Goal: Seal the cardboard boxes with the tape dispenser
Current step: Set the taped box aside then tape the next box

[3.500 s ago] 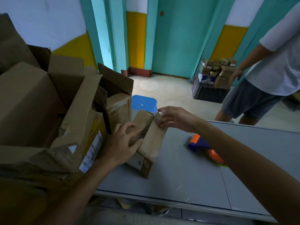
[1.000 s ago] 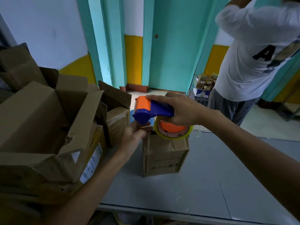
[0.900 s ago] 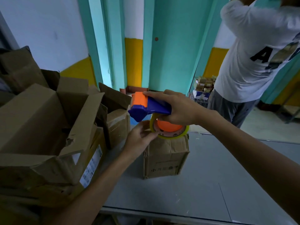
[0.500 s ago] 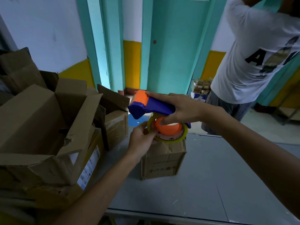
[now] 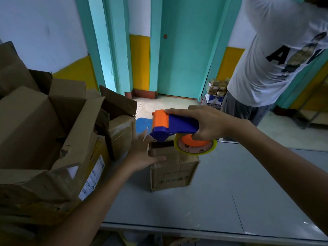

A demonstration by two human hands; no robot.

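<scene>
Head view: right hand (image 5: 207, 123) grips tape dispenser (image 5: 177, 125), long axis left-right, orange nose pointing left, apparently just above 1 box (image 5: 174, 173). Left hand (image 5: 142, 155) open, flat against box's left edge. Carton pile (image 5: 44, 139) close left; bare table (image 5: 230, 192) right.

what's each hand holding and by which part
Right hand grips the tape dispenser by its blue handle; left hand holds nothing, presses flat against the small box.

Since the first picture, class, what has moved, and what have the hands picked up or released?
The right hand picked the tape dispenser off the table and holds it over the small box, now upright. The left hand shifted to the box's left side. The pile of boxes stayed.
</scene>
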